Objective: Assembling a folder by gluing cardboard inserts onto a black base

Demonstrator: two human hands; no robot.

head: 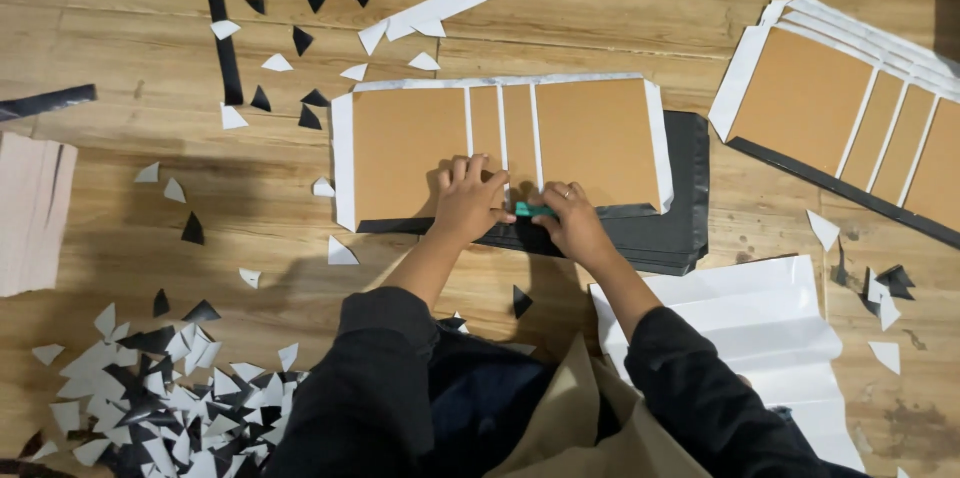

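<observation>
Your left hand (468, 196) lies flat, fingers spread, on the cardboard panels (505, 143) glued to a dark cover sheet (690, 188) on the floor; your right hand (572, 223) pinches a small green tool (533, 210) at the lower edge; I judge 3 white flaps folded, the bottom one left; finished covers (850, 118) wait right; paper offcuts (150, 388) lie lower left.
</observation>
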